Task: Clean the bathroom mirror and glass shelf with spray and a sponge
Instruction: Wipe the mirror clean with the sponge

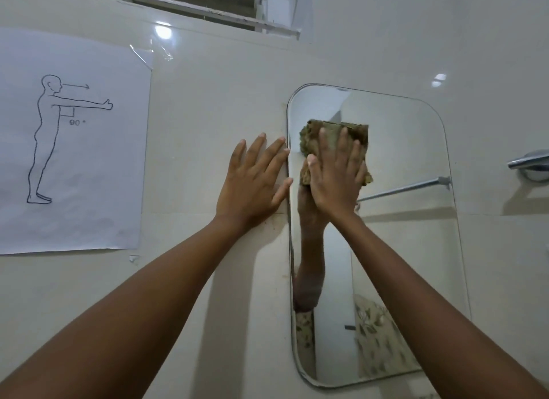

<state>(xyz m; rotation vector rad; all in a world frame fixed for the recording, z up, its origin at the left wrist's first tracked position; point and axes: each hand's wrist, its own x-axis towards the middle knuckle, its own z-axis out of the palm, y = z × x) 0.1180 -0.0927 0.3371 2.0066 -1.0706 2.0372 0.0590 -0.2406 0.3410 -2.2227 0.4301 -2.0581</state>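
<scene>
**Sponge pressed flat near the mirror's upper left corner**

The sponge (310,137), rough, olive-brown and ragged at the edges, lies against the glass of the mirror (401,250), a tall frameless pane with rounded corners. The right hand (335,179) presses it there with straight, spread fingers, curled round nothing. The left hand (255,179) lies flat and released on the glossy cream wall (208,101), fingertips at the mirror's left edge. Well to the left, a white paper (74,161) with a line-drawn figure is taped up. A chrome fitting (531,161) sits right of the mirror.
</scene>
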